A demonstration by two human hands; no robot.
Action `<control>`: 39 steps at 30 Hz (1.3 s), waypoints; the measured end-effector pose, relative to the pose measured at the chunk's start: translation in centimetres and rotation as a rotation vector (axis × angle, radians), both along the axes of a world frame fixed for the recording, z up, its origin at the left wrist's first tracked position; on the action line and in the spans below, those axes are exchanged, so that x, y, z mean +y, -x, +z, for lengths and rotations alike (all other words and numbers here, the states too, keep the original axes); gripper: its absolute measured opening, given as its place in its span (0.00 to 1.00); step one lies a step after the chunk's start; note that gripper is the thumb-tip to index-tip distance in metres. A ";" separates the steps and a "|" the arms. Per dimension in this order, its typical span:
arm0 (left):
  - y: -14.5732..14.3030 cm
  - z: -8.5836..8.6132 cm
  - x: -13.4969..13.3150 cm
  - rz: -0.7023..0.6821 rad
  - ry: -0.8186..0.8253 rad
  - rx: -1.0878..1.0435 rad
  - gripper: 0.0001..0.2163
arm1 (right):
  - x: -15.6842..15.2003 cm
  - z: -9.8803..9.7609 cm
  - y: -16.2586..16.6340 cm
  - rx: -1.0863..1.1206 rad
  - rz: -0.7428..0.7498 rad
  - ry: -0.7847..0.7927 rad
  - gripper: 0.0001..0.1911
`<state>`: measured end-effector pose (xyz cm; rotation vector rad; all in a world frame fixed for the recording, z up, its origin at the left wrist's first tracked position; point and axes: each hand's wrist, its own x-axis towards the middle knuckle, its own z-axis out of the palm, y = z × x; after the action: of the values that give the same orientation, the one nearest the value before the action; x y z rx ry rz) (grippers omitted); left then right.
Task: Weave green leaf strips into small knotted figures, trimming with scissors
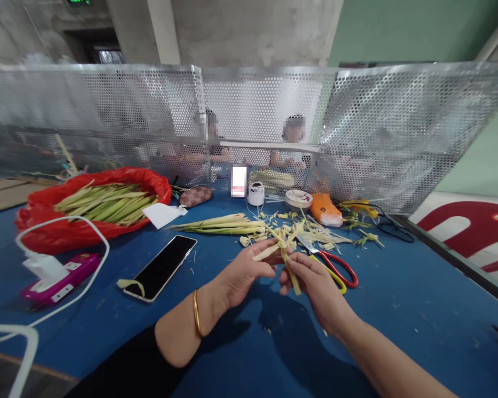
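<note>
The leaf-strip piece (288, 243) was above the worktop (398, 309), at 2 o'clock from the left hand (247, 271), which gripped it; the right hand (313, 276) pinched its lower strip (292, 279). It was probably light, pliable and easily split, best held where the strips crossed.

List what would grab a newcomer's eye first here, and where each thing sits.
Probably the red plastic bag first, heaped with green leaf strips at the left of the blue tabletop. Next, at the centre, the left hand, with a gold bangle at its wrist, and the right hand hold pale leaf pieces. Scissors with red and yellow handles lie partly behind the right hand.
</note>
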<state>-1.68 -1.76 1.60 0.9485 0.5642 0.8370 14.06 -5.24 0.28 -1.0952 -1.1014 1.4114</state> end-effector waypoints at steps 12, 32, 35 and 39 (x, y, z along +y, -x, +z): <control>0.5 0.5 0.7 0.115 -0.073 0.232 0.19 | 0.2 0.6 -0.6 -0.228 -0.023 -0.139 0.18; 0.8 0.6 1.5 0.248 0.170 0.267 0.12 | 1.6 0.4 -2.8 -0.383 -0.303 -0.200 0.21; 0.5 0.6 0.9 0.120 0.056 0.374 0.12 | 1.5 0.5 -2.9 -0.564 -0.465 -0.473 0.15; 0.3 0.8 0.2 -0.035 -0.142 0.539 0.11 | 1.0 1.0 -2.8 -0.852 -0.326 -0.803 0.13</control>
<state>-1.94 -1.57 2.37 1.3224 0.9554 0.5902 16.88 -4.25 1.28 -1.1837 -1.7603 0.1213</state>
